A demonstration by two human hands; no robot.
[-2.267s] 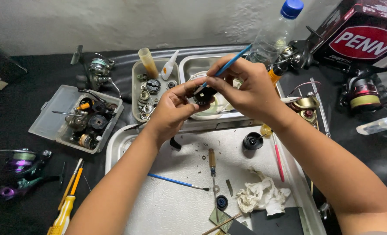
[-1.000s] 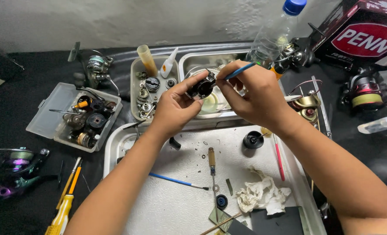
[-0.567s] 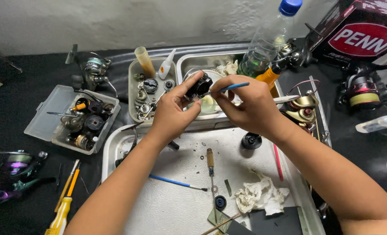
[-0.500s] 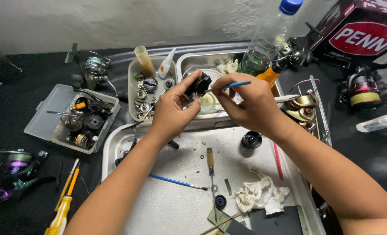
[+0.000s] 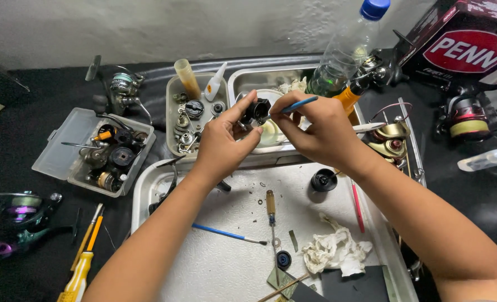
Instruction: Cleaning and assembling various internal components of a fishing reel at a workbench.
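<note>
My left hand [image 5: 226,137] grips a small black round reel part [image 5: 257,109], holding it up over a small steel tray. My right hand [image 5: 318,126] pinches a thin blue-handled brush [image 5: 296,105] whose tip touches that black part. Both hands meet above the far edge of the large white tray [image 5: 148,179]. On that tray lie a second blue brush [image 5: 226,234], a wooden-handled screwdriver [image 5: 270,204], a black cap [image 5: 322,180], a red stick [image 5: 358,205] and a crumpled white cloth [image 5: 335,251].
A clear box of reel parts [image 5: 100,151] sits at left, beside a grey parts dish [image 5: 192,114] with a glue bottle. A plastic bottle [image 5: 346,53], a gold reel [image 5: 391,140], a dark reel [image 5: 466,120], a purple reel [image 5: 22,207] and yellow screwdrivers [image 5: 83,263] surround the tray.
The hands have shifted slightly toward the far tray, and the brush has tilted from steeply upward to nearly level against the black part.
</note>
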